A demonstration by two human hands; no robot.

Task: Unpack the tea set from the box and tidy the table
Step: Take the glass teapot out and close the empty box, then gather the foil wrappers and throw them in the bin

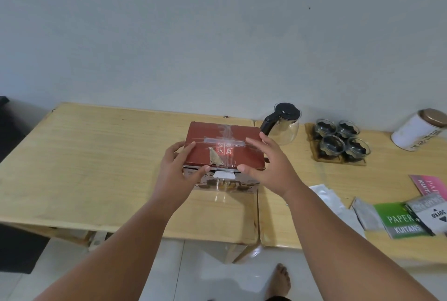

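A red box point(225, 141) with taped lid and Chinese characters stands in the middle of the wooden table point(96, 167). My left hand point(176, 172) holds the lid's front left corner, thumb under the front edge and fingers on top. At the lid's right end, my right hand point(268, 167) has its thumb at the front edge and its fingers spread over the top. Right of the box stands a glass teapot point(283, 129) with a black lid and handle. Further right, several glass cups point(341, 141) sit on a small wooden tray point(338, 161).
A white tin point(416, 131) with a bronze lid stands at the far right back. Paper packets point(401, 221), white sachets point(331, 199) and a pink booklet point(430, 184) lie at the front right. A wall runs behind the table. My bare foot point(281, 279) is on the tiled floor.
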